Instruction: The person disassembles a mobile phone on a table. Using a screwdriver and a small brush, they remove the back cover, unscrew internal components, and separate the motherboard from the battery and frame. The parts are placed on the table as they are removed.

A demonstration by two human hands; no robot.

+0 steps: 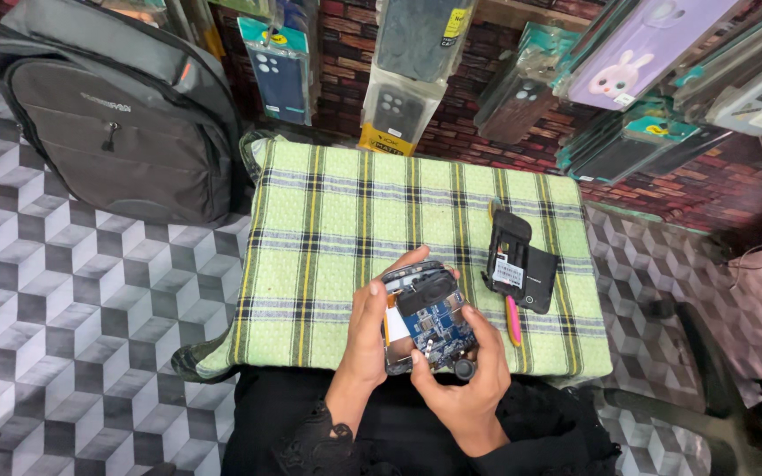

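Both of my hands hold an opened small phone (pixel 425 319) with its back off, so the blue circuit board and a black part show. My left hand (pixel 370 330) grips its left side, fingers curled over the top edge. My right hand (pixel 469 375) holds the lower right corner, thumb resting on the board. The phone hovers over the near edge of a green plaid cloth (pixel 337 220). On the cloth to the right lie a black phone back cover and battery (pixel 520 262) and a pink-handled tool (pixel 513 322).
A grey backpack (pixel 125 115) leans at the back left on the cube-patterned floor (pixel 63 291). Packaged phone cases (pixel 399 66) hang along the brick-patterned wall behind. A dark chair frame (pixel 707 370) stands at the right.
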